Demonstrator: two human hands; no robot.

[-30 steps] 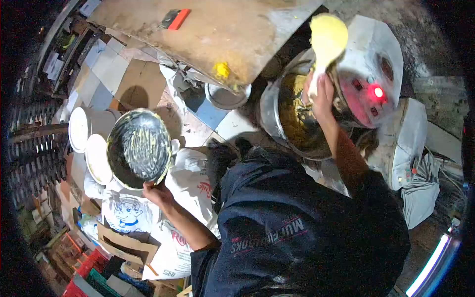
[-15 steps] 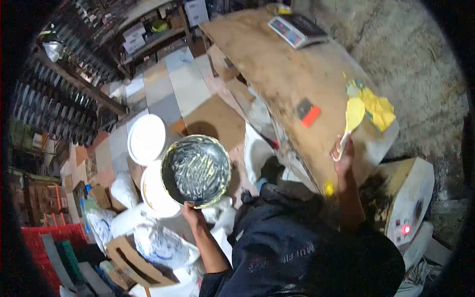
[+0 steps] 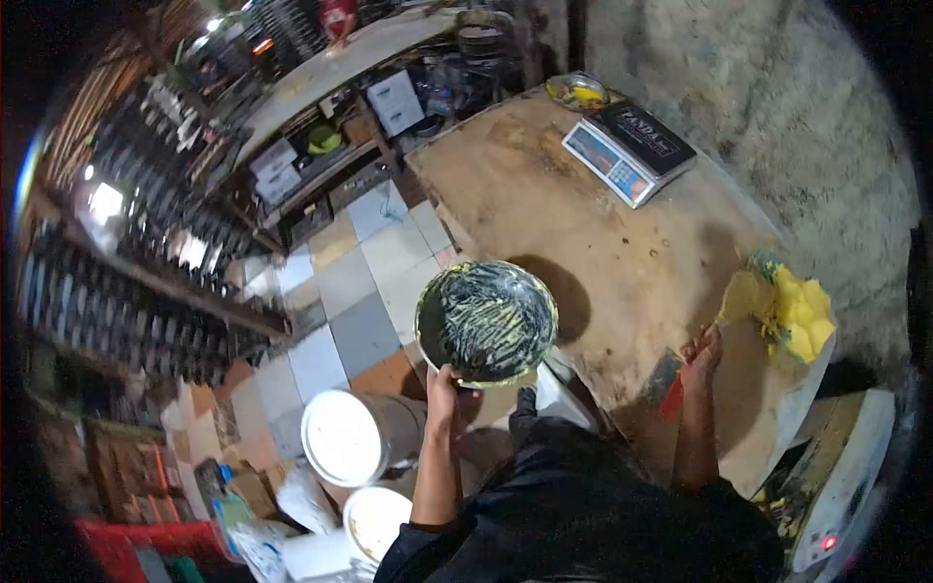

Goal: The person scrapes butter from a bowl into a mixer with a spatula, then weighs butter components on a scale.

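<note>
My left hand [image 3: 443,396] grips the near rim of a round, dark-insided bowl [image 3: 496,325], whose interior is smeared with pale yellow residue. The bowl is held up beside the table's left edge, its inside facing me. In my closed right hand [image 3: 702,356] is the handle of a yellow spoon [image 3: 743,295] with a broad head, held over the table. A crumpled yellow bag or cloth [image 3: 805,313] lies just beyond the spoon. Beside my right wrist, partly hidden by it, a red and black scraper [image 3: 671,396] rests on the table.
On the wooden table [image 3: 544,175] stand a digital scale [image 3: 627,155] and a dish with yellow contents [image 3: 577,92]. White buckets [image 3: 342,437] stand on the tiled floor at lower left. A machine with a red light [image 3: 846,486] is at right. A person in red [image 3: 338,17] is far back.
The view has swung, showing more of the back of the room. The bowl has moved from over the buckets toward the table edge. The spoon has come down closer to the table.
</note>
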